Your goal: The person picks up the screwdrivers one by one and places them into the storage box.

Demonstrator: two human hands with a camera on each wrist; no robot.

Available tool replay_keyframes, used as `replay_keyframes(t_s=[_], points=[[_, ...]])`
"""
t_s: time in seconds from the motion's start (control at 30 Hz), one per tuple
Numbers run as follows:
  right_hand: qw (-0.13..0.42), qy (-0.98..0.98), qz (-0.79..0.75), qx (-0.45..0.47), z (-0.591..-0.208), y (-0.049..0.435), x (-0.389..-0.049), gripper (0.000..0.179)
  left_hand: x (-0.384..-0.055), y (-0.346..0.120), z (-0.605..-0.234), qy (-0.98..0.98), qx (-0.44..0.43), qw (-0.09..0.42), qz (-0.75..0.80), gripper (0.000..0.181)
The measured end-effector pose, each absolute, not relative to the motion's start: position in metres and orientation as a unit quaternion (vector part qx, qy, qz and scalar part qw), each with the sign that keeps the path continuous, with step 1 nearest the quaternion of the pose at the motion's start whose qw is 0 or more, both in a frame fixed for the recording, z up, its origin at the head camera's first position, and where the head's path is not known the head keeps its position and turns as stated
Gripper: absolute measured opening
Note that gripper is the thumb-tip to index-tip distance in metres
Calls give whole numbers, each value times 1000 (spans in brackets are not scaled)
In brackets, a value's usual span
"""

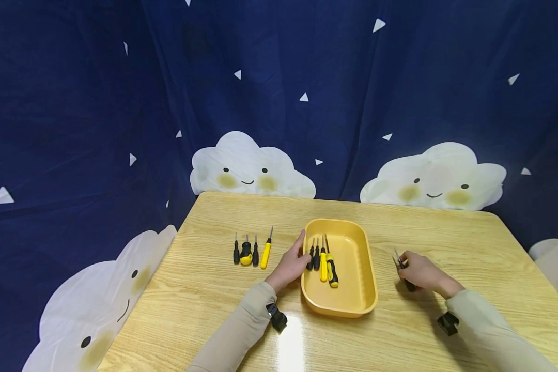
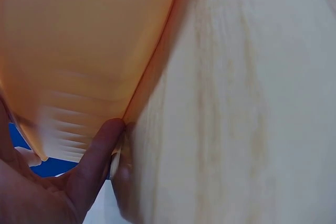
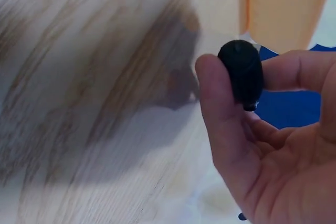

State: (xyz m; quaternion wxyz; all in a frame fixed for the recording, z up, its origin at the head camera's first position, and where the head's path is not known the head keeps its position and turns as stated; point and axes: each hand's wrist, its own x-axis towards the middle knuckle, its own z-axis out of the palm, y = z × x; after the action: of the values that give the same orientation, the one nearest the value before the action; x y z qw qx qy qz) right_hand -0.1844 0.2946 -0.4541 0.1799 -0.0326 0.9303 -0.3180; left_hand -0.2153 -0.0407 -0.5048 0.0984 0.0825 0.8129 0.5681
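My left hand (image 1: pixel 290 266) grips the left wall of a yellow plastic tray (image 1: pixel 367 258), with the thumb over the rim. In the left wrist view a fingertip (image 2: pixel 111 127) presses low against the tray's outer side. Inside the tray, along its left, lie two small black screwdrivers, a yellow-handled screwdriver (image 1: pixel 323 267) and a black-and-yellow one (image 1: pixel 332 271). To the right of the tray, my right hand (image 1: pixel 420 271) pinches a black-handled screwdriver (image 3: pixel 241 74) between thumb and fingers. Its shaft points away from me; whether a second thin line beside it is another shaft, I cannot tell.
Left of the tray on the wooden table (image 1: pixel 190 289) lies a row: two slim black screwdrivers, a stubby black-and-yellow screwdriver (image 1: pixel 246 254) between them, and a yellow-handled screwdriver (image 1: pixel 265 254). A dark blue curtain (image 1: pixel 279 62) with clouds hangs behind the table's far edge.
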Motion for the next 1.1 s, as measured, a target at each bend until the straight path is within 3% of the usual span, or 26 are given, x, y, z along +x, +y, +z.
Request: replay_keyframes(t_s=[1.1], points=[[197, 812, -549, -31, -428, 289, -195, 35, -215, -42, -504, 802, 82, 108, 581, 74]])
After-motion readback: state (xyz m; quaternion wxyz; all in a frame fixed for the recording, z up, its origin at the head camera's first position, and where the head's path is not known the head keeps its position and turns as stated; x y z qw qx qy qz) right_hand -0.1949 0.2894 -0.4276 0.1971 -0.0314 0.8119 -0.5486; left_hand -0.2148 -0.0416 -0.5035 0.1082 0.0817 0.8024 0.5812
